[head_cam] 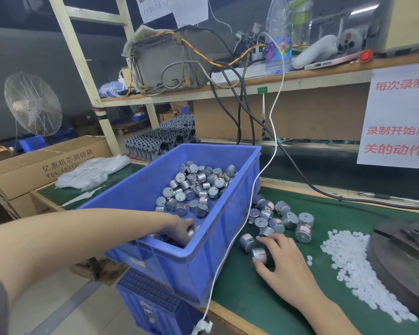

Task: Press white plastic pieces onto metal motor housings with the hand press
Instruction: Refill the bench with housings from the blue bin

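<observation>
The left hand [179, 229] reaches into the blue bin [203, 269], fingers curled on motor housings [191, 232] at its near corner; the rim hides the palm. The right hand [279, 258] grips one housing [259, 254] on the green worktop [252, 298], near the white plastic pieces [348, 262]. The hand press [402, 257] is cut off at the right edge.

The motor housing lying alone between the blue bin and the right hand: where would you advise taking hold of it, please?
Pinch the motor housing across its curved wall, coming from above and the right. It is a short cylinder lying free of the pile, and the blue bin closes off its left.
</observation>
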Demonstrator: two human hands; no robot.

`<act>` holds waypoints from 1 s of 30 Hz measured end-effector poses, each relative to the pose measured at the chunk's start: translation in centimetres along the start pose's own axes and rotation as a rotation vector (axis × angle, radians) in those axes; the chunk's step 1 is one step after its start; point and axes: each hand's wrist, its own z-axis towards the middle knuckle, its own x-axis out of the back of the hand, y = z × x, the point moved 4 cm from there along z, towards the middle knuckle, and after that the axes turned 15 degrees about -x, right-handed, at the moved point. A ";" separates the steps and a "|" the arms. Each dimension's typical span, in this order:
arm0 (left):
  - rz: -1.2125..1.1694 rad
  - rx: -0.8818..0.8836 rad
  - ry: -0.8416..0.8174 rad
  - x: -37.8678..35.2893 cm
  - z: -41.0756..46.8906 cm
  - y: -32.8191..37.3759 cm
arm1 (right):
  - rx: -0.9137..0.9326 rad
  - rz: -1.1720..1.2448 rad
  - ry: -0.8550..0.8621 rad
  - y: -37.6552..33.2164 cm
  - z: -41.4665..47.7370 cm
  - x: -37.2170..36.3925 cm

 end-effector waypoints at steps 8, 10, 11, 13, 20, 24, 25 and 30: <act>-0.028 -0.119 0.034 -0.1 0.9 0.4 | 0.030 -0.023 -0.023 -0.1 -0.1 -0.4; -0.071 -0.123 0.026 -0.1 1.1 0.2 | 0.016 -0.026 -0.025 0.0 -0.1 -0.4; -0.090 -0.123 0.026 -0.1 1.3 0.0 | 0.014 -0.023 -0.028 0.1 -0.1 -0.4; -0.113 -0.115 0.024 -0.1 1.6 -0.4 | 0.012 -0.020 -0.029 0.1 0.0 -0.4; -0.341 -0.098 0.199 1.7 1.0 -1.8 | 0.027 0.053 -0.038 -0.1 -0.1 -0.1; -0.530 -0.094 0.430 4.5 -0.4 -2.1 | 0.032 0.084 -0.027 -0.4 -0.2 0.2; -0.519 -0.111 0.491 5.5 -1.1 -1.6 | 0.033 0.094 -0.027 -0.5 -0.2 0.2; -0.661 -0.315 0.716 10.9 -5.1 3.8 | -0.003 0.171 0.025 -0.3 0.0 1.2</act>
